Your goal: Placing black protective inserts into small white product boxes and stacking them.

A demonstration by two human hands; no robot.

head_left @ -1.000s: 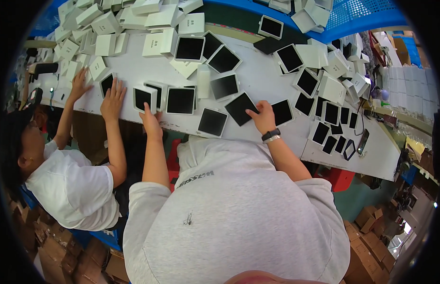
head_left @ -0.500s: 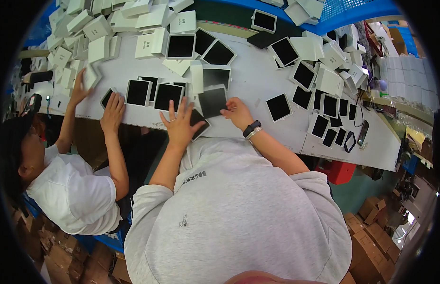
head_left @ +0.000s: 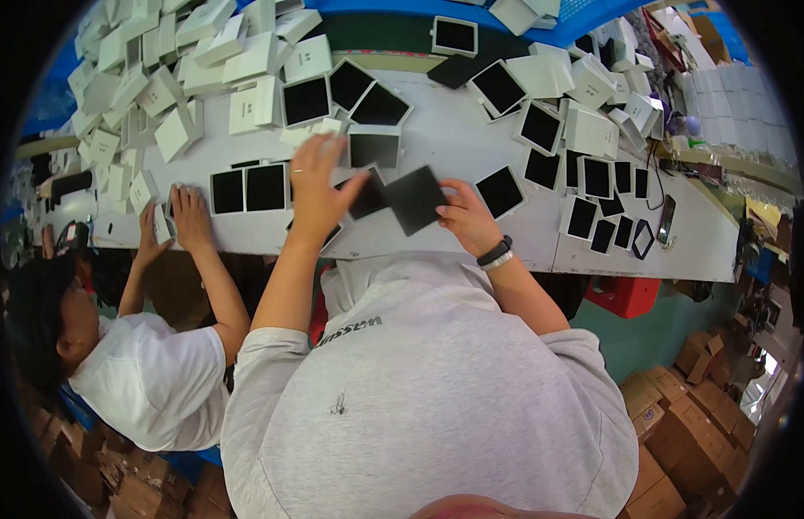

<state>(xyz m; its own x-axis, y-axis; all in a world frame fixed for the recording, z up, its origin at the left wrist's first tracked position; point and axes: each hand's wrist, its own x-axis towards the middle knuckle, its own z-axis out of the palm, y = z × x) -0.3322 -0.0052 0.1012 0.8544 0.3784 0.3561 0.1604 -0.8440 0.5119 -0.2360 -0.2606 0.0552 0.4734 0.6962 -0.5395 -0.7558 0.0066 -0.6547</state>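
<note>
Head view: the right hand (head_left: 469,218) pinches the black square panel (head_left: 412,201) by its edge, at that hand's ten o'clock; the left hand (head_left: 316,195) spreads wide, apparently empty, though blurred. A light rim pinch should steady the panel best.

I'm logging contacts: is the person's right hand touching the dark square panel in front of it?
Touching. The head view shows the right hand gripping the dark square panel at its right edge, digits overlapping it.
</note>
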